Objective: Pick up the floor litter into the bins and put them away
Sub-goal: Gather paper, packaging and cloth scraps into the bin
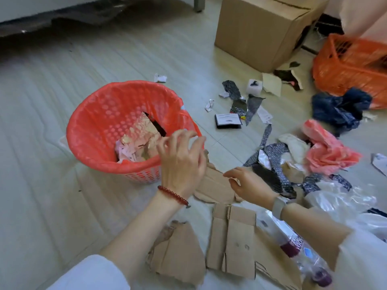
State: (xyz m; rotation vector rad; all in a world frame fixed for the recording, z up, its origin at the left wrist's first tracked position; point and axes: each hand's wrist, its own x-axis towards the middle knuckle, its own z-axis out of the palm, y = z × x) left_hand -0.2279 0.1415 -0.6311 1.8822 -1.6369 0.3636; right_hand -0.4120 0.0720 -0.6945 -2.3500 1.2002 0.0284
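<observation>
A red perforated bin (98,130) with a red liner stands on the floor at centre left, holding crumpled paper and torn cardboard. My left hand (181,158) hovers over its near right rim, fingers spread, empty. My right hand (249,184) rests low to the right of it, fingers open, on a torn cardboard piece (215,187) lying on the floor. More flat cardboard pieces (232,241) lie in front of me. An orange basket (351,65) sits at the far right.
A big cardboard box (263,28) stands at the back. Scattered between it and me are fabric scraps (272,155), a pink plastic bag (328,151), dark cloth (341,109), a small black booklet (228,121), paper bits, clear plastic wrap (343,197) and plastic bottles (297,245).
</observation>
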